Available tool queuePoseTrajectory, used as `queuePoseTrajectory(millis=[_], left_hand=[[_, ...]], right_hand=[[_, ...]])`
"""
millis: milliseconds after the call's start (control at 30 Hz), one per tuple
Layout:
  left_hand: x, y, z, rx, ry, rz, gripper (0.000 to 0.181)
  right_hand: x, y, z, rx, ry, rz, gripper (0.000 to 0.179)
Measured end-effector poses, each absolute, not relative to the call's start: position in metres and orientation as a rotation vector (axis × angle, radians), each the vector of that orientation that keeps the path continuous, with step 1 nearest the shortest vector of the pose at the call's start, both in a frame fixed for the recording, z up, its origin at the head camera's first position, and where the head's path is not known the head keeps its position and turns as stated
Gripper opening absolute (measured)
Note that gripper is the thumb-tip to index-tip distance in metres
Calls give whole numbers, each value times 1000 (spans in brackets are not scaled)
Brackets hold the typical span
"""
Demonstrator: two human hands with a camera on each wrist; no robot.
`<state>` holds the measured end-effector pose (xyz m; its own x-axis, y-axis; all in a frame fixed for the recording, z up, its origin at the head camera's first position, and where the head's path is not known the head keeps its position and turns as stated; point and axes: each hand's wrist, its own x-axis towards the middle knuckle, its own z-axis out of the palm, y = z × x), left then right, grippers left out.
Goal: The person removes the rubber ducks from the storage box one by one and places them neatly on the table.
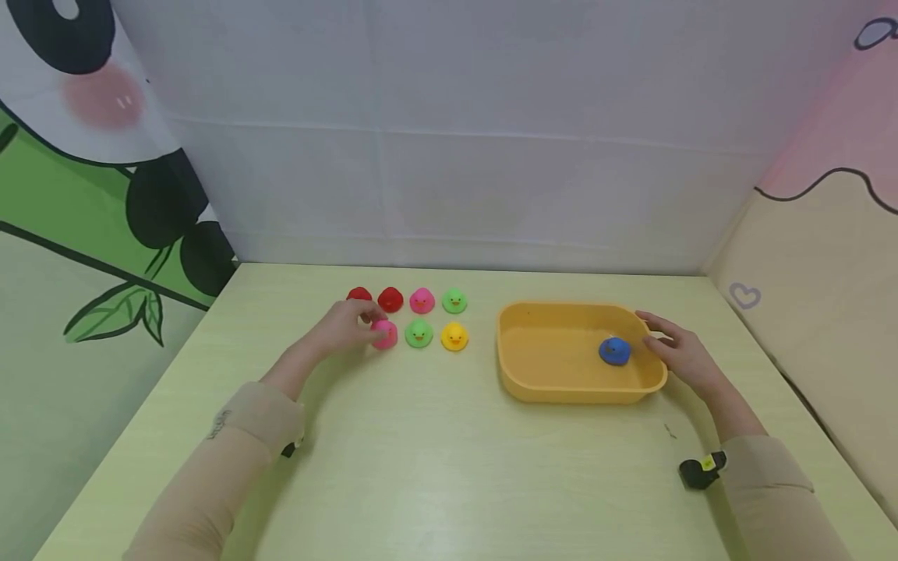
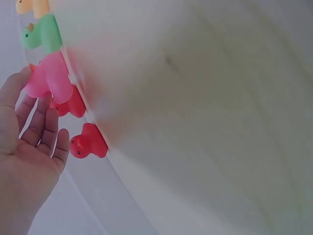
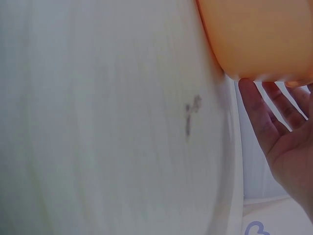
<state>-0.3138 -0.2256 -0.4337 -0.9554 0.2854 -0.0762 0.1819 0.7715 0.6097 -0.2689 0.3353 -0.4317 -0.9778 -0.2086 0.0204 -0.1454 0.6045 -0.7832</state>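
My left hand (image 1: 348,325) is at the left end of the front row of toy ducks, its thumb and fingers on either side of a pink rubber duck (image 1: 384,335). In the left wrist view the thumb touches the front of that pink duck (image 2: 51,81) while the fingers lie along its other side. My right hand (image 1: 682,356) rests its fingertips against the right end of a yellow-orange tray (image 1: 561,393). The right wrist view shows those fingers nearly straight against the tray wall (image 3: 264,44). Inside the tray sits a blue duck (image 1: 614,351).
Beside the pink duck are a green duck (image 1: 418,333) and a yellow duck (image 1: 454,336). The row behind holds two red ducks (image 1: 390,300), one partly hidden by my left hand, another pink duck (image 1: 422,301) and another green duck (image 1: 454,301). A pale wall (image 1: 463,195) rises behind the table.
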Motion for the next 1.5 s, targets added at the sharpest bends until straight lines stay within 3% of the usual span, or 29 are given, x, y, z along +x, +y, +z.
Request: queuePoseTrajectory(millis=[1200,1500], left_hand=[[-320,-233,-434,494,2806,889,36],[-310,-220,-412,600,2807,996,36]], right_hand=[[-271,337,-434,-304,2740,-1335,54],[-270,339,-434,-316,2731,-1349,54]])
